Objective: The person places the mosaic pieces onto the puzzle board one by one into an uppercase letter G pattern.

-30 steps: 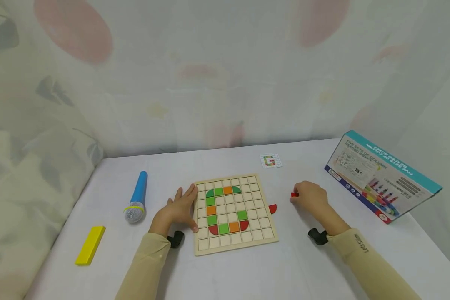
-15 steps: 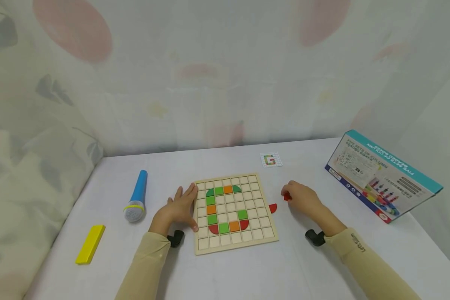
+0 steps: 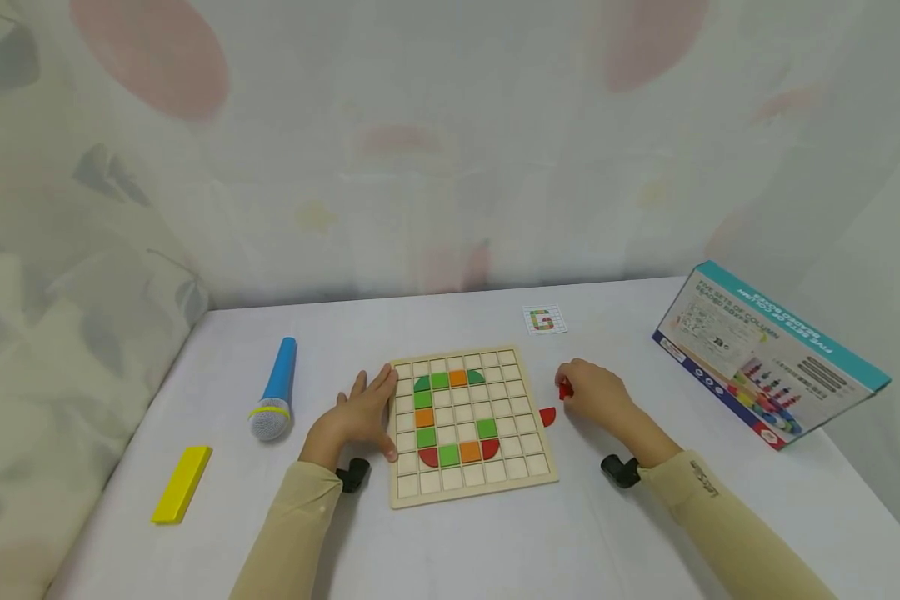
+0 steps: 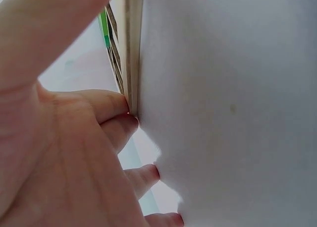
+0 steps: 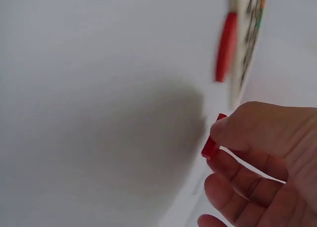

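Note:
A wooden grid board (image 3: 474, 493) lies on the table, with green, orange and red tiles set in several of its squares. My left hand (image 3: 354, 421) rests at the board's left edge, fingers spread and touching its rim; the left wrist view shows fingertips against the wooden side. To the right of the board, my right hand (image 3: 596, 393) pinches a small red tile (image 5: 213, 140) between thumb and fingers, above the table. A red quarter-round tile (image 3: 547, 416) lies by the board's right edge. Behind the board is a small card (image 3: 544, 318) with a coloured pattern on a grid.
A blue toy microphone (image 3: 276, 392) and a yellow block (image 3: 182, 485) lie on the left side of the table. At the right, a printed box (image 3: 768, 354) stands tilted near the table edge. A patterned cloth (image 3: 450, 150) hangs behind.
With the red tile pinched in it, my right hand has moved left toward the board. My left hand stays at the board's edge.

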A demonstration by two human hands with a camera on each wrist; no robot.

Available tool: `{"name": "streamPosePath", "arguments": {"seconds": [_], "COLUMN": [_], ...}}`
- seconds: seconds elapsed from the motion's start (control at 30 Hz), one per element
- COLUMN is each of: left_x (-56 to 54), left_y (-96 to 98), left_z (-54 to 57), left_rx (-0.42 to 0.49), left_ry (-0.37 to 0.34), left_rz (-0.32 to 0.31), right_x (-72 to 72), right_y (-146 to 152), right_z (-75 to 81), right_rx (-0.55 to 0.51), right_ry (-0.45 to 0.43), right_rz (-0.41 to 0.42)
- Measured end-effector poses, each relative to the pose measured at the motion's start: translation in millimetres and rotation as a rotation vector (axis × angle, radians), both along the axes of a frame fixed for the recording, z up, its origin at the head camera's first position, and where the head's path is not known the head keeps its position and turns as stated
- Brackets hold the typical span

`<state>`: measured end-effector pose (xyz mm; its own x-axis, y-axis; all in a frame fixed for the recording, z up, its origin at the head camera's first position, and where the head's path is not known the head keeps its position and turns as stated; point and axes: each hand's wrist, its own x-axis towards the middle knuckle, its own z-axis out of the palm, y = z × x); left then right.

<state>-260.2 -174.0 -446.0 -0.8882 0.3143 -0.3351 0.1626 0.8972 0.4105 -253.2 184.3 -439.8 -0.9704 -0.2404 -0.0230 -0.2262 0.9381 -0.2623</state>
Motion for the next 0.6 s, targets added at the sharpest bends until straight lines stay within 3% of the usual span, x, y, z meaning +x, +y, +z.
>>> {"name": "streamPosePath", "arguments": {"seconds": [0.1,0.2,0.37,0.6], "left_x": [-0.6,-1.1,-2.5,-2.5], "left_y": [-0.9,-2.1,-3.3,-1.6], "left_z": [0.1,0.3,-1.9,-2.7], "left_rx": [0.003,0.005,0.001,-0.005], "left_ry": [0.002,0.003,0.005,0.000], "left_rz": [-0.002,-0.004,-0.012,-0.014], "right_x": [-1.3,0.3,0.3,-3.0], "right_y": [-15.7,-39.5,-80.0,-98.3], "right_z": [8.7,16.9,11.2,-1.9], "right_rx": [-0.047,-0.114,-0.099,-0.065], "right_ry": [0.024,0.029,0.005,-0.041], "right_rz": [0.049,0.148,0.318,0.356]}}
